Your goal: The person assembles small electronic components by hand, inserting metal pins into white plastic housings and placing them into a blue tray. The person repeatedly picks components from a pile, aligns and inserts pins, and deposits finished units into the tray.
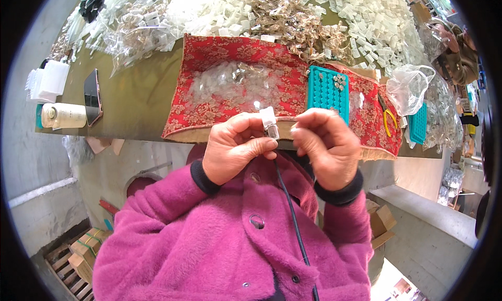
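Purple coat (188,238) filled the bottom of my feed, nearest the lens and below both grips. Far left of the left grip I picked out a pale bottle (65,115) and a dark flat device (92,97); between these and a red patterned cloth (180,105), bare olive surface (136,100) offered room.

Left grip (230,149) pinched a white-and-clear plastic piece (270,124) between thumb and forefinger, at the side facing the right grip. Its long axis ran away from the coat, white end farther out and leaning slightly left, clear end by the thumb tip. Black cable (293,209) ran from beneath those fingertips down the coat; I couldn't tell whether it joined the piece.

Across a narrow gap, right of the piece and apart from it, hovered the right grip (332,149), fingers curled, thumb near forefinger; I couldn't tell whether it pinched anything small. That sideways gap, I judged, mattered most.

The cloth's front edge lay just beyond both grips. Past the right grip sat a teal tray (328,100), then yellow-handled pliers (388,122) farther right, crowding that side more.
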The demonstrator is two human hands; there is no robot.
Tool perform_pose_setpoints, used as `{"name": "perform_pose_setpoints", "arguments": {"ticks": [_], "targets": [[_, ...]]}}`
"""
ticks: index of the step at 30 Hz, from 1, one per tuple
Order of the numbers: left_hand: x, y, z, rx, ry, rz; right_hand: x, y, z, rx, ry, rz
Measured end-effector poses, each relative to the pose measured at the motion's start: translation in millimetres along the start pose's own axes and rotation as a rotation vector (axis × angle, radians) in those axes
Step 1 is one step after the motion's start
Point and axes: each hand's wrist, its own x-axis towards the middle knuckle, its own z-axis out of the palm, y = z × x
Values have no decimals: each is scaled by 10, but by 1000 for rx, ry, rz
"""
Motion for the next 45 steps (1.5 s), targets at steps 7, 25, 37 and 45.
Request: {"name": "perform_pose_setpoints", "arguments": {"ticks": [7, 25, 37, 45], "targets": [[-45, 34, -55, 591, -33, 476, -92, 166, 287, 331, -58, 337], [-86, 72, -91, 27, -76, -53, -174, 241, 256, -470, 106, -509], [-55, 154, -25, 271, -166, -88, -195, 321, 73, -441, 9, -523], [24, 124, -103, 6, -90, -222, 61, 501, -519, -1020, 332, -424]]}}
